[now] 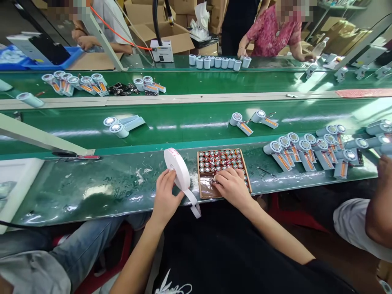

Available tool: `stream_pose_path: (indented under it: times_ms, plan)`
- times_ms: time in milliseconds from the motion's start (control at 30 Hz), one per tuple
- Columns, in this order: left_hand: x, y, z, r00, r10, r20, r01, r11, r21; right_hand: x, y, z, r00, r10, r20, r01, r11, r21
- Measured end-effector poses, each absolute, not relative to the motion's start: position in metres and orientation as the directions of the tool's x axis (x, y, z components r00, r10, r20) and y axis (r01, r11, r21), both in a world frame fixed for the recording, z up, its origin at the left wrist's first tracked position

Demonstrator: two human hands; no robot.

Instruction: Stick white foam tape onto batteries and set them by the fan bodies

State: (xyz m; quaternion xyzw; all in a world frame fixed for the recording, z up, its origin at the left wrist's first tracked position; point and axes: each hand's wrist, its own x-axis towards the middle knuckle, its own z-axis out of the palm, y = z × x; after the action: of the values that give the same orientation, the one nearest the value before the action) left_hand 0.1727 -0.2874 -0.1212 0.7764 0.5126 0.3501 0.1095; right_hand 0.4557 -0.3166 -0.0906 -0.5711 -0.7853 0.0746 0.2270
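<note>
Holding a white roll of tape (177, 168) upright on its edge, the left hand (165, 196) has its fingers clamped around the roll's near side, while a loose tail of tape hangs down past the near edge of the green bench (92, 188). Just to the right, the right hand (231, 185) lies palm down over the near part of a shallow brown tray (202, 190), fingers curled together onto the small round red-and-silver cells (219, 159) that fill it; whether one cell is pinched cannot be told. The tray sits on the near strip of the bench, right beside the roll.

Further right on the same strip lies a cluster of pale cylindrical units (306, 151) with orange-marked flat handles. Two more such units (254, 120) lie on the middle belt, and another pair (121, 125) to the left. At the right edge a co-worker's arm (379, 204) shows. On the far side, two other people stand behind a row of white cylinders (219, 62).
</note>
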Motion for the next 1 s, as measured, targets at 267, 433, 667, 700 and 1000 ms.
stream_pose_path:
  times_ms: [267, 433, 667, 700, 1000]
  plan:
    - [0.175, -0.294, -0.086, 0.439, 0.681, 0.586, 0.758, -0.631, 0.166, 0.474, -0.329, -0.037, 0.134, 0.948, 0.287, -0.071, 0.298, -0.952]
    - [0.182, -0.296, -0.07, 0.492, 0.658, 0.57, 0.785, -0.618, 0.037, 0.466, -0.318, -0.011, -0.06, 0.969, 0.239, 0.193, 0.246, -0.95]
    - [0.186, -0.292, -0.063, 0.494, 0.63, 0.6, 0.817, -0.573, -0.071, 0.459, -0.299, -0.032, -0.133, 0.991, 0.026, 0.035, 0.031, -0.999]
    - [0.187, -0.292, -0.063, 0.483, 0.634, 0.604, 0.822, -0.565, -0.064, 0.459, -0.297, -0.035, -0.152, 0.988, 0.0, -0.007, -0.001, -1.0]
    - [0.228, -0.316, -0.081, 0.194, 0.718, 0.668, 0.894, -0.411, 0.182, 0.408, -0.283, -0.047, 0.251, 0.966, -0.061, -0.622, 0.112, -0.775]
